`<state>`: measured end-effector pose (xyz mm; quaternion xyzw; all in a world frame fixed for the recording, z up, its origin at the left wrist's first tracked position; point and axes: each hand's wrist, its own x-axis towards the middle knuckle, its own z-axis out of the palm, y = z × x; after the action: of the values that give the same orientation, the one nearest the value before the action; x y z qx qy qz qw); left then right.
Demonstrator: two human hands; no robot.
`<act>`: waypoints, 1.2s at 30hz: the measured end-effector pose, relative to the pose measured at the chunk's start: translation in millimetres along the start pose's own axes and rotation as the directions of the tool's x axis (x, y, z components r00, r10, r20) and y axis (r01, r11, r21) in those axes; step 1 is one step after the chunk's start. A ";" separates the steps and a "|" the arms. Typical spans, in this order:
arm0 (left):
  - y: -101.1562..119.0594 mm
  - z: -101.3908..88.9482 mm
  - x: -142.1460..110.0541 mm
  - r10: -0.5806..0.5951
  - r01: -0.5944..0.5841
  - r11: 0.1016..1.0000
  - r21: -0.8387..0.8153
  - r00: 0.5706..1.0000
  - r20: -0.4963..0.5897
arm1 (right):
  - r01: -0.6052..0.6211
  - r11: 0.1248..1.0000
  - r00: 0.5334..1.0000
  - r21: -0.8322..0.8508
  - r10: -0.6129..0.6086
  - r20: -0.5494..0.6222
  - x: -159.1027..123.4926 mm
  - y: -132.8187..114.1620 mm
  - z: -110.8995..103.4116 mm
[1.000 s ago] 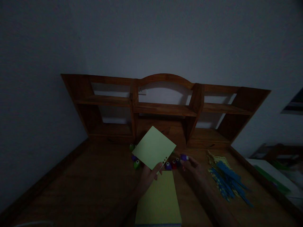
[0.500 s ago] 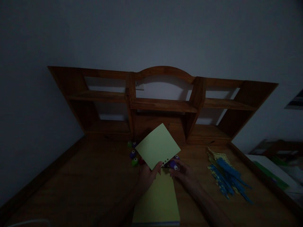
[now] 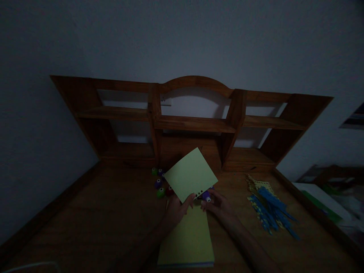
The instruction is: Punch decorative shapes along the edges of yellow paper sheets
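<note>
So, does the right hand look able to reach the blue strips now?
Probably yes: nothing seems to stand between the right hand and the blue strips on the desk, though it holds a purple tool.

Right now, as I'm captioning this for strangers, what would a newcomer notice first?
Probably the pale yellow sheet, mid-view in the left hand, bright in the dim scene. Then the small purple piece in the right hand, near the sheet's right-hand lower edge, and the blue bundle on the desk to the right.
</note>
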<state>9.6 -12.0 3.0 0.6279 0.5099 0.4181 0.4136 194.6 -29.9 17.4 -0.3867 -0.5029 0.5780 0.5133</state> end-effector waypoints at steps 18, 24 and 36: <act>-2.1 1.2 -0.5 0.022 -0.021 0.998 -0.065 1.000 0.020 | -0.020 0.997 1.000 -0.074 0.019 -0.019 -0.2 -2.4 -2.1; -3.5 4.3 -0.8 0.041 -0.041 0.999 -0.009 0.998 0.039 | -0.026 0.999 0.999 -0.034 0.025 -0.024 -1.4 -0.7 -0.7; 3.3 3.3 -2.8 0.036 -0.035 0.999 -0.042 0.999 0.032 | -0.048 0.995 0.999 -0.082 0.047 -0.021 2.9 11.8 -4.9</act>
<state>13.3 -15.5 4.9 0.6348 0.4830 0.4255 0.4274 196.4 -25.7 5.1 -0.4249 -0.5119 0.5651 0.4878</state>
